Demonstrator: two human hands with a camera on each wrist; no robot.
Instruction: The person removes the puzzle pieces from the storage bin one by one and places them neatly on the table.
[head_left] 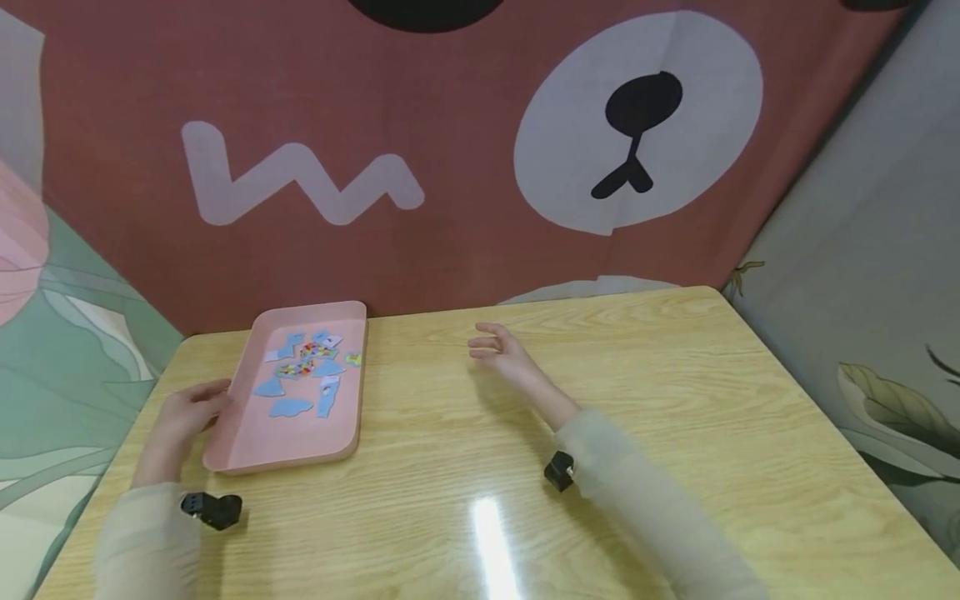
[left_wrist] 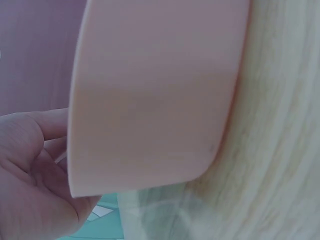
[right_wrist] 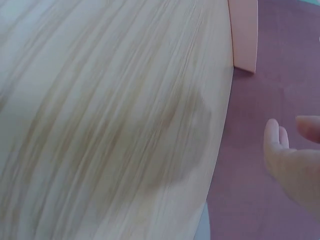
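A pink tray (head_left: 315, 437) lies on the table at the left. Several flat, irregular light-blue pieces (head_left: 290, 407) rest in it, some printed with bright multicoloured patterns (head_left: 294, 368). My left hand (head_left: 183, 417) is at the tray's left side, its fingertips against the outer wall. In the left wrist view, the tray's wall (left_wrist: 150, 115) hides the ends of the fingers of that left hand (left_wrist: 35, 170). To the right of the tray, my right hand (head_left: 506, 358) hovers over the table, fingers loosely extended and holding nothing. The right wrist view shows that hand (right_wrist: 295, 162) too.
The wooden table (head_left: 420, 467) meets a reddish-brown cloth backdrop (head_left: 450, 242) at its far edge. Patterned cloth (head_left: 862, 250) hangs on the right side. Small black cameras (head_left: 558, 471) are worn at both wrists.
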